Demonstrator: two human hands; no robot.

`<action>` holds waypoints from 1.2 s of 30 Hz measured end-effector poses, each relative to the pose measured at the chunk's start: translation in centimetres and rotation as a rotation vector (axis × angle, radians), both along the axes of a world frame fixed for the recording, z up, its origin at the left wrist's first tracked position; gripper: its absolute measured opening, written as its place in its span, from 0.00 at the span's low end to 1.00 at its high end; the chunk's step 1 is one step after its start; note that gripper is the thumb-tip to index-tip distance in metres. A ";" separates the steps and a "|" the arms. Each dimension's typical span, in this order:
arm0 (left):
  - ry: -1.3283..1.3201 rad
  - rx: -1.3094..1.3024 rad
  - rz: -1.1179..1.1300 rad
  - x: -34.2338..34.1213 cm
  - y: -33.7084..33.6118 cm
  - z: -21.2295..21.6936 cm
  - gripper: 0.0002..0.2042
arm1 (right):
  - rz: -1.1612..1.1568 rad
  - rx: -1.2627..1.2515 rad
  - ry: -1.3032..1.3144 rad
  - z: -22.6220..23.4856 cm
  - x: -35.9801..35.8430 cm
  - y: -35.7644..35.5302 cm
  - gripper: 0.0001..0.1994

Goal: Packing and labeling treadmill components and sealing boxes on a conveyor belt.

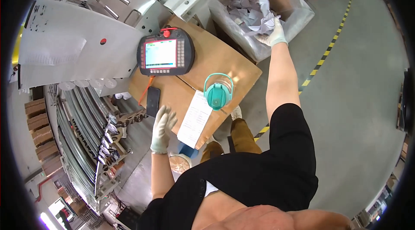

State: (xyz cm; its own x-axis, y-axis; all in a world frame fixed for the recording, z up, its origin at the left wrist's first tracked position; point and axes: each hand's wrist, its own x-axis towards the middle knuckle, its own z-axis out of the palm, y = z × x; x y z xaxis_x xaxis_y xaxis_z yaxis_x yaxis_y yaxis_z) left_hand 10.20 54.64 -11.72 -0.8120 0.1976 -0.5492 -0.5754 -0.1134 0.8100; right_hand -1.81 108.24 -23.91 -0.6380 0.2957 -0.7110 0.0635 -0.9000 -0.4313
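Note:
My right hand (276, 35), in a pale glove, reaches out over a large box lined with clear plastic (300, 16). Its fingers and thumb close around crumpled white paper (264, 20) at the top of a heap of the same scraps; some fingertips are hidden in it. My left hand (161, 130), gloved too, hovers by the near left edge of a brown cardboard-topped table (199, 46). Its fingers are loosely bent and apart, with nothing in them. Closest to it are a dark phone (152, 102) and a printed white sheet (193, 120).
On the table stand a teal-lidded bottle (218, 95) and a handheld control panel (166, 53) with a lit screen and red knob. A grey machine (82, 44) borders the left. Metal rollers (82, 130) lie lower left. Yellow-black tape (324, 55) marks the floor at right.

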 end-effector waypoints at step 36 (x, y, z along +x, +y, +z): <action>-0.932 0.003 1.456 75.2 -24.9 -22.2 0.12 | 1.895 0.834 -0.031 2.1 28.9 -58.7 0.13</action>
